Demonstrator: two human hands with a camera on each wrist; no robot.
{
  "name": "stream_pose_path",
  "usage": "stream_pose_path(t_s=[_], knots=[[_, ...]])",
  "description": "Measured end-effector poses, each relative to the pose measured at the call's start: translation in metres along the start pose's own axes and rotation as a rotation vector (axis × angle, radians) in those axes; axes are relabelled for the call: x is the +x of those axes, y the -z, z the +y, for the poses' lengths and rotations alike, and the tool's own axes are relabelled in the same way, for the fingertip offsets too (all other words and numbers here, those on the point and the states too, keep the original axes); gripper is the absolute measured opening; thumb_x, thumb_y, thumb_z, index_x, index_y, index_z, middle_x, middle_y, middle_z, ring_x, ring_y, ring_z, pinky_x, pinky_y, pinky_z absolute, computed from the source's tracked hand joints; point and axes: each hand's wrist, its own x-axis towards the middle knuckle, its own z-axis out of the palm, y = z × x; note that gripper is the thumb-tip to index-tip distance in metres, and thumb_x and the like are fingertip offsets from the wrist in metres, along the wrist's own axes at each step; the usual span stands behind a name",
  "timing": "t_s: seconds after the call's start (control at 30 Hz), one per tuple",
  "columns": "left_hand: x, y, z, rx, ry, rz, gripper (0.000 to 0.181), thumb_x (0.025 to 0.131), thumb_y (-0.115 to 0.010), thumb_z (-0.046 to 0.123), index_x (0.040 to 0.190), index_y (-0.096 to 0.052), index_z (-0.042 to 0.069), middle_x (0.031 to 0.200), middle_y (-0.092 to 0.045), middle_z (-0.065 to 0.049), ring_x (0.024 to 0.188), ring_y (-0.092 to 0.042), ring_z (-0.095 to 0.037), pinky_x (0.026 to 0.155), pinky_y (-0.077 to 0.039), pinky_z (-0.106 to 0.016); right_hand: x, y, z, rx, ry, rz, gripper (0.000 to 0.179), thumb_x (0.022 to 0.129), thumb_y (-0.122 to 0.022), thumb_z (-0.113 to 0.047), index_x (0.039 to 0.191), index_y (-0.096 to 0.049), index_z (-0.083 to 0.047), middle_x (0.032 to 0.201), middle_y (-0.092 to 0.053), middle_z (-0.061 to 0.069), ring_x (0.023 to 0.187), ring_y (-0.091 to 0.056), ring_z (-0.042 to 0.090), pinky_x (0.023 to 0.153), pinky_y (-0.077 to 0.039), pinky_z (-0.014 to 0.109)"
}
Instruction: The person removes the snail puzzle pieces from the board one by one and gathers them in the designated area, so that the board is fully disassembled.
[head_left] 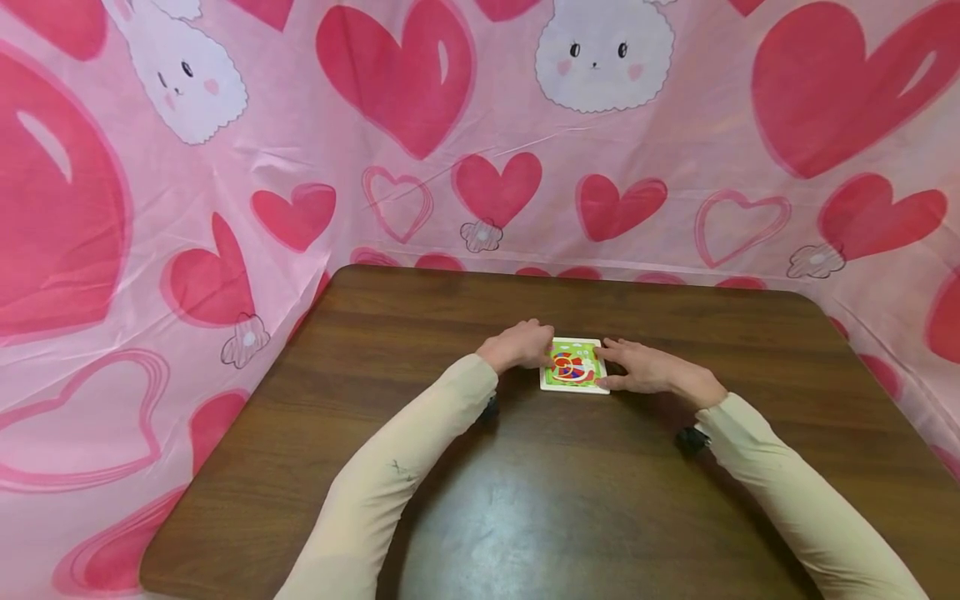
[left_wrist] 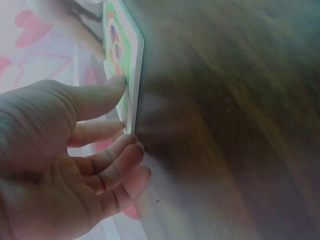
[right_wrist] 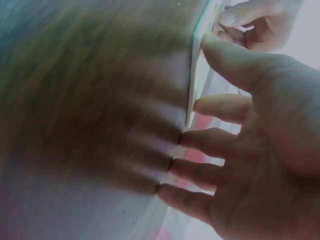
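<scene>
A flat square picture board [head_left: 587, 350] lies on the wooden table, with a pale rim and a green face bearing a red, blue and yellow snail-like figure. My left hand [head_left: 521, 344] is at its left side. In the left wrist view the thumb and index fingertip touch the board [left_wrist: 131, 60] near its edge, while the other fingers bend beside its corner. From the opposite side my right hand [head_left: 641, 368] touches the board with thumb and index finger. Its remaining fingers, seen in the right wrist view, stretch out with their tips on the table beside the board [right_wrist: 193, 75].
The brown table [head_left: 420, 325] has rounded far corners. Behind it and along both sides hangs a pink cloth [head_left: 540, 133] printed with hearts and rabbit faces. A dark band [head_left: 692, 440] is on the right wrist.
</scene>
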Motion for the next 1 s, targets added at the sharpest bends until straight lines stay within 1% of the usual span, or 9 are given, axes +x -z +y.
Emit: stream_pose_path(t_s=[0.13, 0.3, 0.4, 0.53, 0.6, 0.8, 0.87, 1.0], knots=[[0.004, -0.001, 0.004, 0.028, 0.029, 0.005, 0.034, 0.091, -0.066, 0.04, 0.109, -0.06, 0.013, 0.113, -0.057, -0.007, 0.105, -0.053, -0.023, 0.092, -0.049, -0.038, 0.0, 0.001, -0.002, -0.006, -0.006, -0.002, 0.074, 0.094, -0.06, -0.047, 0.149, -0.037, -0.002, 0.155, -0.025, 0.032, 0.143, -0.021, 0.054, 0.112, -0.024, 0.066], [0.008, -0.001, 0.007, 0.014, 0.049, 0.007, 0.04, 0.09, -0.069, 0.039, 0.116, -0.059, 0.011, 0.117, -0.056, -0.01, 0.106, -0.052, -0.025, 0.095, -0.049, -0.04, -0.001, 0.003, -0.004, -0.015, -0.027, -0.011, 0.073, 0.093, -0.062, -0.045, 0.147, -0.04, -0.001, 0.154, -0.026, 0.033, 0.141, -0.023, 0.055, 0.111, -0.026, 0.065], [0.009, 0.0, 0.007, -0.003, 0.057, 0.01, 0.037, 0.089, -0.07, 0.038, 0.112, -0.06, 0.011, 0.116, -0.054, -0.01, 0.104, -0.051, -0.024, 0.094, -0.049, -0.04, 0.0, 0.004, -0.005, -0.014, -0.034, -0.009, 0.073, 0.093, -0.063, -0.044, 0.147, -0.041, -0.001, 0.154, -0.027, 0.033, 0.141, -0.024, 0.055, 0.111, -0.026, 0.065], [0.009, 0.001, 0.006, -0.013, 0.058, 0.008, 0.03, 0.089, -0.07, 0.038, 0.1, -0.06, 0.012, 0.116, -0.053, -0.01, 0.103, -0.051, -0.024, 0.092, -0.048, -0.038, 0.002, 0.003, -0.007, -0.02, -0.022, -0.007, 0.072, 0.093, -0.063, -0.044, 0.146, -0.042, 0.0, 0.153, -0.028, 0.034, 0.14, -0.026, 0.056, 0.111, -0.026, 0.065], [0.009, 0.001, 0.006, -0.011, 0.055, 0.011, 0.028, 0.089, -0.07, 0.037, 0.096, -0.059, 0.012, 0.116, -0.053, -0.01, 0.103, -0.051, -0.023, 0.092, -0.047, -0.037, 0.002, 0.003, -0.008, -0.026, -0.016, -0.002, 0.071, 0.093, -0.063, -0.043, 0.145, -0.042, 0.0, 0.153, -0.028, 0.034, 0.139, -0.027, 0.056, 0.111, -0.027, 0.065], [0.009, 0.004, 0.006, 0.003, 0.02, 0.026, 0.027, 0.089, -0.072, 0.035, 0.097, -0.062, 0.011, 0.115, -0.056, -0.007, 0.102, -0.052, -0.021, 0.094, -0.047, -0.035, 0.003, 0.002, -0.009, -0.029, -0.01, 0.016, 0.07, 0.093, -0.064, -0.041, 0.144, -0.044, 0.002, 0.152, -0.03, 0.035, 0.138, -0.029, 0.056, 0.111, -0.028, 0.064], [0.01, 0.005, 0.006, -0.002, 0.018, 0.019, 0.026, 0.088, -0.072, 0.035, 0.097, -0.064, 0.011, 0.113, -0.057, -0.006, 0.102, -0.052, -0.019, 0.092, -0.048, -0.034, 0.003, 0.002, -0.01, -0.032, -0.007, 0.018, 0.069, 0.093, -0.064, -0.042, 0.143, -0.046, 0.002, 0.151, -0.03, 0.035, 0.138, -0.03, 0.056, 0.11, -0.028, 0.064], [0.01, 0.005, 0.006, -0.033, 0.034, -0.01, 0.025, 0.089, -0.071, 0.033, 0.098, -0.064, 0.011, 0.108, -0.057, -0.006, 0.101, -0.049, -0.018, 0.085, -0.049, -0.033, 0.002, -0.001, -0.012, -0.049, -0.007, 0.017, 0.069, 0.092, -0.064, -0.045, 0.142, -0.048, 0.001, 0.151, -0.031, 0.035, 0.137, -0.032, 0.056, 0.109, -0.03, 0.064]])
